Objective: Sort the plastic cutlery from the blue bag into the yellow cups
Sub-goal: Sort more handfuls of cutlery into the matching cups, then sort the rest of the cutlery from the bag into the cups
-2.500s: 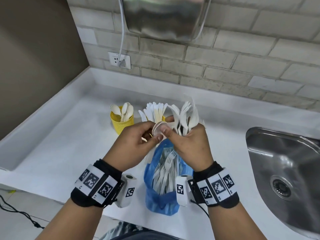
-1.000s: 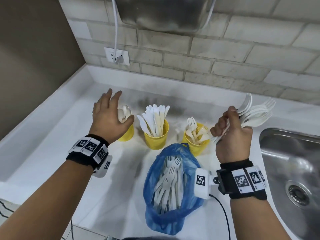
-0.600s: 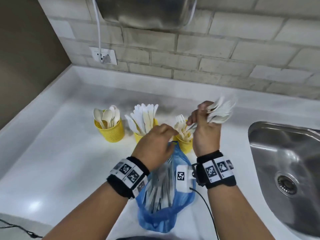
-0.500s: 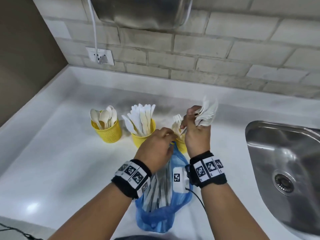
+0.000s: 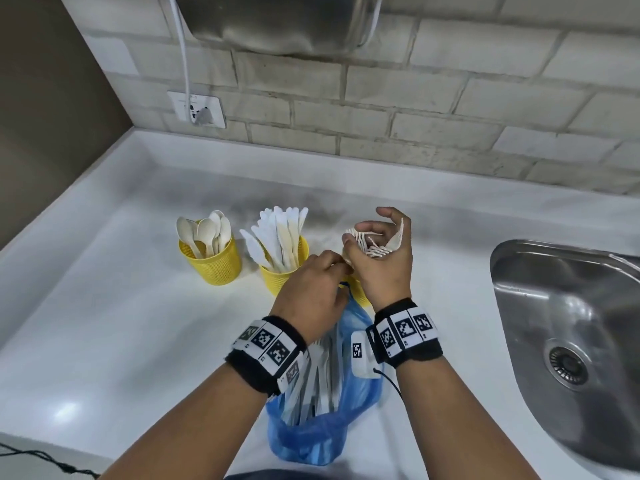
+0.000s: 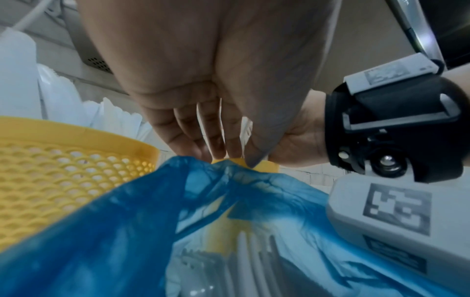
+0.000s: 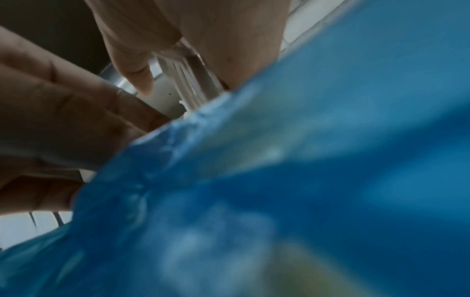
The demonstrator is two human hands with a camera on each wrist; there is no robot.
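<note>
While the right hand (image 5: 381, 261) is clutching a bundle of white forks (image 5: 372, 245) over the mostly hidden third cup, the head view is showing the left hand (image 5: 310, 294) curling in at the bundle's lower end, looks like it's picking one piece out, though I can't tell if it's got a grip. So I'm guessing we're mid-sort, and next is lowering those forks into the cup below. Counting: three yellow cups, spoon cup (image 5: 211, 263), knife cup (image 5: 280, 271), and one behind the hands, plus one blue bag (image 5: 311, 441) lying on the desk (image 5: 104, 341), cutlery left inside.

Left wrist view is showing fingers (image 6: 213, 128) bunched just above the bag's mouth (image 6: 229, 180), mesh cup (image 6: 63, 174) right beside.

Right wrist view is mostly blurry blue bag (image 7: 330, 180), with fork handles (image 7: 188, 80) gripped in the fist.
</note>
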